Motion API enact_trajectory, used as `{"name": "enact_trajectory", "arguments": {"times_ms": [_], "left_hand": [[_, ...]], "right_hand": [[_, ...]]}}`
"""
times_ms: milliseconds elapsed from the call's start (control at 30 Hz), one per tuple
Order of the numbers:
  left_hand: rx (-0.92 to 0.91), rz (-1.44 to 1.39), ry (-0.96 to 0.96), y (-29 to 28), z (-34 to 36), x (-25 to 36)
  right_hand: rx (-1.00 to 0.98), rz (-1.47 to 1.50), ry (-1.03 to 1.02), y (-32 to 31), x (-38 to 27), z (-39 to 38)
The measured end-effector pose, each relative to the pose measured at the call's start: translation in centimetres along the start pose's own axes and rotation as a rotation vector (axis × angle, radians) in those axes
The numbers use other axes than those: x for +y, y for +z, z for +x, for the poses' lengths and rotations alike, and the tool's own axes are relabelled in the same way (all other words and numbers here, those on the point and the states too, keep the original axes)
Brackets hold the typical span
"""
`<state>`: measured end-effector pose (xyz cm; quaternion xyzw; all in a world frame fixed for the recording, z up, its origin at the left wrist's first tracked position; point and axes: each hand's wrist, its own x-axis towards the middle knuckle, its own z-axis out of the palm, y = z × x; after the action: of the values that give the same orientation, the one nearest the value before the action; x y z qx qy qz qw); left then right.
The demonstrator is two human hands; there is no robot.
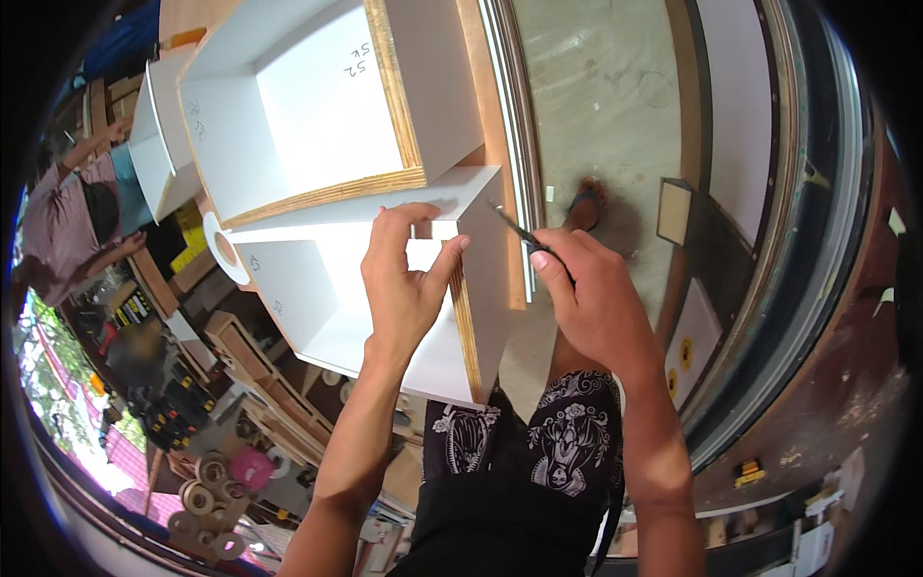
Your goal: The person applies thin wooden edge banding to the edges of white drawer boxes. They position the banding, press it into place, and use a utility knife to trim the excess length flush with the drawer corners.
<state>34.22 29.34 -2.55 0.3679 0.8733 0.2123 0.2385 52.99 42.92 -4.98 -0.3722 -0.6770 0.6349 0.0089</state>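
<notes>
My left hand point(404, 279) grips the top edge of a white open box point(317, 288) made of laminated plywood, fingers curled over its rim near the corner. My right hand point(591, 298) pinches a thin dark pointed tool point(514, 229), whose tip touches the outer white face of the same box near its upper corner. A second, larger white plywood box point(317, 106) stands just beyond it, open side toward me. Both of my forearms come in from the bottom of the picture.
A third white box point(159, 144) sits further left. Another person point(67, 221) in a pink top works at the far left. Tape rolls and small parts point(212, 481) lie on a cluttered bench at lower left. The concrete floor point(596, 96) and my sandalled foot point(588, 202) show to the right.
</notes>
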Motion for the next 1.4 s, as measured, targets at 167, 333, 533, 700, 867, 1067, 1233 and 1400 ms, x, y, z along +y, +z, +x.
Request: {"name": "enact_trajectory", "arguments": {"times_ms": [167,333,533,700,867,1067,1233,1400], "left_hand": [[0.024,-0.157,-0.005,-0.7,0.6,0.0],[0.033,-0.213,0.008,-1.2,0.7,0.2],[-0.048,-0.105,0.172,-2.8,2.3,-1.8],[-0.09,-0.125,0.232,-2.7,3.3,-2.9],[-0.099,-0.137,0.227,-2.4,3.4,-3.0],[-0.083,-0.117,0.221,-2.3,3.2,-2.8],[-0.089,-0.101,0.217,-2.3,3.1,-2.4],[-0.089,-0.066,0.253,-2.1,3.1,-2.1]], "right_hand": [[-0.115,-0.256,0.002,-0.8,-5.5,1.5],[-0.192,-0.5,0.011,0.4,-7.6,2.7],[-0.311,-0.707,0.055,0.9,-10.9,4.1],[-0.368,-0.778,0.072,0.7,-12.3,4.9],[-0.425,-0.773,0.077,0.3,-12.5,5.5],[-0.436,-0.728,0.098,0.1,-12.4,5.8],[-0.383,-0.719,0.141,0.6,-12.2,5.3],[-0.413,-0.699,0.151,0.0,-12.4,5.5]]}}
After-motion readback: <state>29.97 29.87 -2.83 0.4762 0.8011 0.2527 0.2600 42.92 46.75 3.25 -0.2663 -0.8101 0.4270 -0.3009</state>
